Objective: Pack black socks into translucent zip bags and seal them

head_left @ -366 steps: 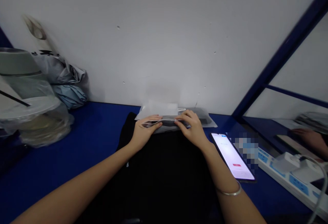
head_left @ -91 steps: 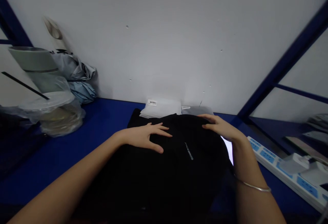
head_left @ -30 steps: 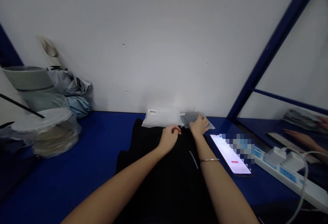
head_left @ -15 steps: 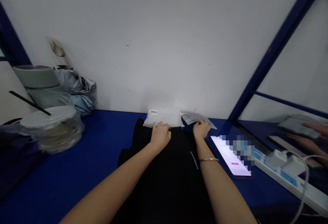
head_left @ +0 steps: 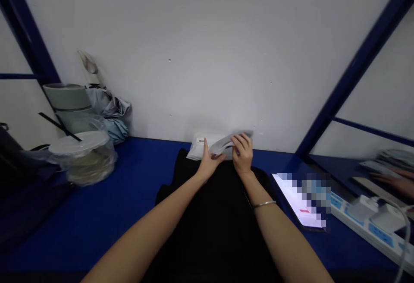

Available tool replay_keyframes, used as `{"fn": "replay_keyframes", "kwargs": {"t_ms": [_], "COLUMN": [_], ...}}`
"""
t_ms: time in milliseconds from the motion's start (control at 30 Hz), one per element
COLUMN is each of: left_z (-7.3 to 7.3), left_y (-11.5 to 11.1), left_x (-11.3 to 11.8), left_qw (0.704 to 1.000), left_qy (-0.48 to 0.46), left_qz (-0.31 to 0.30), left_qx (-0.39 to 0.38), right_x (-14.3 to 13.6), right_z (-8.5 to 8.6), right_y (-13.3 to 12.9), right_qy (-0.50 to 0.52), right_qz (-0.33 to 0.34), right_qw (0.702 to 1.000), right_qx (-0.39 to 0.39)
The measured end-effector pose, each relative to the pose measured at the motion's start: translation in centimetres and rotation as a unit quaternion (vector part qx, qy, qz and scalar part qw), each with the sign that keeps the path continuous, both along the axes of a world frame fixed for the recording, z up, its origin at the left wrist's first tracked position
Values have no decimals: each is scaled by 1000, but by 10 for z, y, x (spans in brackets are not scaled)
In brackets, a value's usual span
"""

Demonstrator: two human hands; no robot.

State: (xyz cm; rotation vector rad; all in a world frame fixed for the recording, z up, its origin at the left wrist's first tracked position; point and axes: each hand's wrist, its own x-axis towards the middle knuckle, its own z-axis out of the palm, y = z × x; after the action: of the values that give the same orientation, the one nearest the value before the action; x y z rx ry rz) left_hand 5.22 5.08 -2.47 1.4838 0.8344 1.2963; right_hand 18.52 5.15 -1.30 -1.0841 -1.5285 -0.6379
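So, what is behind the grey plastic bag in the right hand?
Behind the grey plastic bag are a white plastic packet and the wall. Its left end and part of its barcode label show; the rest is mostly covered.

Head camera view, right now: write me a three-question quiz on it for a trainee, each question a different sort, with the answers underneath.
1. Multiple choice. What stretches between the left hand and the right hand?
A) a charging cable
B) a grey plastic bag
C) a drinking straw

2. True or false. The lit phone lies to the right of the black garment.

3. Fill in the blank. The bracelet is worn on the ____ wrist.

Key: 1 B; 2 true; 3 right.
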Motion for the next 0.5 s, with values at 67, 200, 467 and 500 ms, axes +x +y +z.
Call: {"fn": "replay_keyframes", "kwargs": {"t_ms": [67,200,467,500], "left_z": [0,2,13,13], "left_y": [5,14,21,21], "left_x": [-1,-8,-23,-24], "left_qw": [994,981,975,975], "left_qy": [-105,-163,-179,-179], "left_qz": [14,85,106,102], "left_qx": [-5,-55,-83,-83], "right_x": [-6,-11,-8,-9], "right_z": [-2,-2,-6,-6], "right_y": [1,1,10,10], "right_qy": [-32,2,308,308], "right_qz": [52,17,121,146], "right_qw": [998,997,929,925], "right_qx": [-33,-76,-163,-169]}}
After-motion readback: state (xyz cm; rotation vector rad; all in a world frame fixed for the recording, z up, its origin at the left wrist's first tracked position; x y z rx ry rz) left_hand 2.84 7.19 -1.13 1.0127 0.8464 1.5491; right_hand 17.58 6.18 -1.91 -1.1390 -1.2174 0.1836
